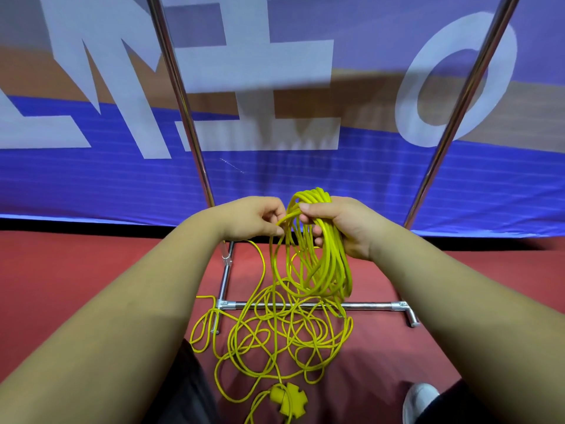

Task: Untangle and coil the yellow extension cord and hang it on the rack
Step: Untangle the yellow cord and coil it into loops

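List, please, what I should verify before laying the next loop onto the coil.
1. Coil held firmly: the right hand grips the top of the coil: ok.
2. Next strand in hand: the left hand pinches a strand of the loose cord beside the coil: ok.
3. Loose cord untangled: it lies on the floor in crossing loops: not ok.
4. Cord clear of the rack: loops lie across the base bar: not ok.
5. The socket block free to follow: cannot tell.
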`<state>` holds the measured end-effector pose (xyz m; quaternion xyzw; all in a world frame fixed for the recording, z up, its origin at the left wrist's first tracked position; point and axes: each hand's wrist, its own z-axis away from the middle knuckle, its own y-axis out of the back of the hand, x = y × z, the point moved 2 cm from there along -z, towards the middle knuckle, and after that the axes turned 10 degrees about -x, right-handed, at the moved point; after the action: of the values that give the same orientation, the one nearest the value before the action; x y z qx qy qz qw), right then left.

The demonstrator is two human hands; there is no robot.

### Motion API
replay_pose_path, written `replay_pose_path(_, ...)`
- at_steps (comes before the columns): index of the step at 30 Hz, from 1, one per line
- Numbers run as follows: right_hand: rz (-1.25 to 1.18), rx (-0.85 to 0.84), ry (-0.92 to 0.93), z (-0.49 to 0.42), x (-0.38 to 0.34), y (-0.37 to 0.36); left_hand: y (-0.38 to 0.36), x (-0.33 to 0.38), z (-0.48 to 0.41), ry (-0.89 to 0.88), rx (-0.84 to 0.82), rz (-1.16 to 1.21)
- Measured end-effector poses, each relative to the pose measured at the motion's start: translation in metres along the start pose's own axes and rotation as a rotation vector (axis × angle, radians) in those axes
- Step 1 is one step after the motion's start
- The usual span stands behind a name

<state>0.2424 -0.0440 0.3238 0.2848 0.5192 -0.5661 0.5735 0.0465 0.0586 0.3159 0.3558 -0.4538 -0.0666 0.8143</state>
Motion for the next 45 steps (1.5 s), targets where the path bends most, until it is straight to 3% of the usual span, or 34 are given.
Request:
replay_pose_path(3,0.032,-0.018,-0.019,0.003,-0.001,-0.003,-0.002,-0.009,-0.003,0.040,0.018,-0.063)
replay_pose_path(10,-0.023,-0.019,-0.029,0.003,-0.002,-0.003,0.010,0.019,0.001,-0.041,0.318,-0.001)
replay_pose_path(17,0.040,-0.005,0.001,-0.002,0.003,-0.001,-0.002,0.006,-0.005,0.042,0.217,-0.132)
replay_pose_path(25,0.015,-0.003,-0.010,-0.004,-0.005,0.007,0.013,-0.032,-0.005,0.306,0.458,-0.257)
replay_pose_path(28,0.012,0.020,-0.017,-0.003,-0.005,0.009,0.017,-0.039,-0.008,0.297,0.542,-0.182)
replay_pose_path(31,-0.008,0.031,-0.031,-0.002,-0.003,0.011,0.016,-0.040,-0.011,0.241,0.523,-0.082)
replay_pose_path(45,0.083,-0.214,-0.361,0.012,0.004,0.007,0.015,-0.027,-0.016,0.264,0.563,-0.103)
